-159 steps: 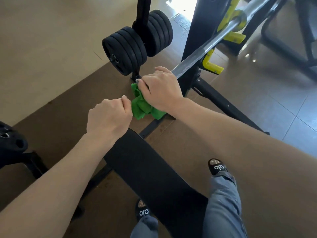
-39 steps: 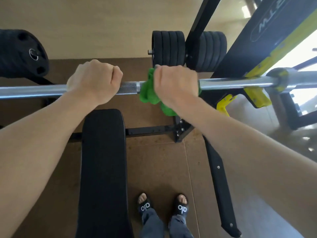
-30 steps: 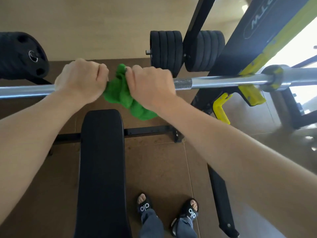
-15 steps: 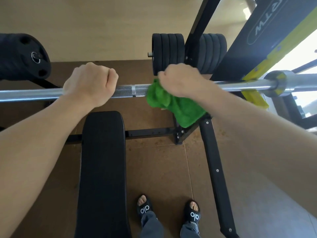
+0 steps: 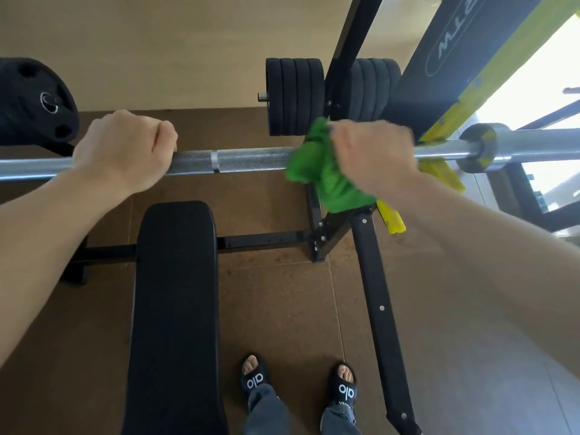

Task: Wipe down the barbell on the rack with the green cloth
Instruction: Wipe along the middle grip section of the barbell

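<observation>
Head view: "alo" slides; hands fisted, left hand round barbell, right hand round green cloth.

Left hand and right hand fisted, knuckles up, forearms extended.

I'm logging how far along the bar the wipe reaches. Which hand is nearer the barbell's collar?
The right hand, wrapping the green cloth around the barbell, sits just short of the collar. The left hand grips the bar bare, much farther away.
</observation>
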A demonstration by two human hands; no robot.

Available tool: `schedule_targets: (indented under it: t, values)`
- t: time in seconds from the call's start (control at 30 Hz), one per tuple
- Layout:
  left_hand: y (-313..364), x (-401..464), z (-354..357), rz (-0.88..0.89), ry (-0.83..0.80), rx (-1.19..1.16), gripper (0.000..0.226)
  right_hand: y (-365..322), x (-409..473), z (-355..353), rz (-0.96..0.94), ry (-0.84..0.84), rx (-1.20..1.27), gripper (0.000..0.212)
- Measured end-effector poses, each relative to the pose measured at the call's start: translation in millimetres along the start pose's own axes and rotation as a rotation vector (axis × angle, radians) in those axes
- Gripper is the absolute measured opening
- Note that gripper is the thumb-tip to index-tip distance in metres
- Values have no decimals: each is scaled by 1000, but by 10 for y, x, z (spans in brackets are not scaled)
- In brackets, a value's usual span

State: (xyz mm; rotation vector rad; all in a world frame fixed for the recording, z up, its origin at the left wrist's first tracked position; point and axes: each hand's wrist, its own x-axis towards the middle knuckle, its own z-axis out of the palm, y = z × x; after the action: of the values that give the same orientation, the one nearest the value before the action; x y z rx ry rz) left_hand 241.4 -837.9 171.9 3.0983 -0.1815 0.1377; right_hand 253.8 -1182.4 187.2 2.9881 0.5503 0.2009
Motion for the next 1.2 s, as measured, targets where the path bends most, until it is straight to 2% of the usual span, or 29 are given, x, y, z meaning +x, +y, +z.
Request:
schedule_targets:
  t: [0.07, 0.17, 0.23, 0.33, 0.43, 0.5, 0.6, 0.73, 0.9, 1.1, 1.2]
  values:
    - [28, 6, 5, 22, -17, 24, 64, 414, -157, 76, 84, 41, -18, 53]
    - [83, 30, 18, 76, -40, 80, 71, 479, -177, 144, 221, 75, 69, 50]
    - [127, 30, -21, 104, -56, 99, 66, 277, -84, 110, 255, 55, 53, 44]
    - [287, 41, -93, 106, -91, 53, 45, -349, 67, -29, 122, -16, 34, 27]
    - [669, 152, -134, 185, -51, -25, 44, -758, 134, -46, -7, 46, 111, 32]
    - [961, 266, -148, 237, -23, -63, 44, -632, 77, 64, -54, 171, 187, 39]
    - [1368, 362, -171, 302, -24, -66, 39, -135, -165, 292, -148, 310, 181, 38]
    - [1888, 369, -119, 350, -61, -100, 32, 588, -423, 391, -57, 406, 8, 43]
    - [2160, 450, 19, 181, -144, -23, 61, 659, -408, 350, -117, 395, -122, 40]
    - [2161, 439, 68, 139, -116, 63, 57, 1000, -436, 285, -180, 494, -130, 33]
    - [2182, 451, 62, 147, -148, 62, 55, 1149, -550, 259, -134, 486, -57, 32]
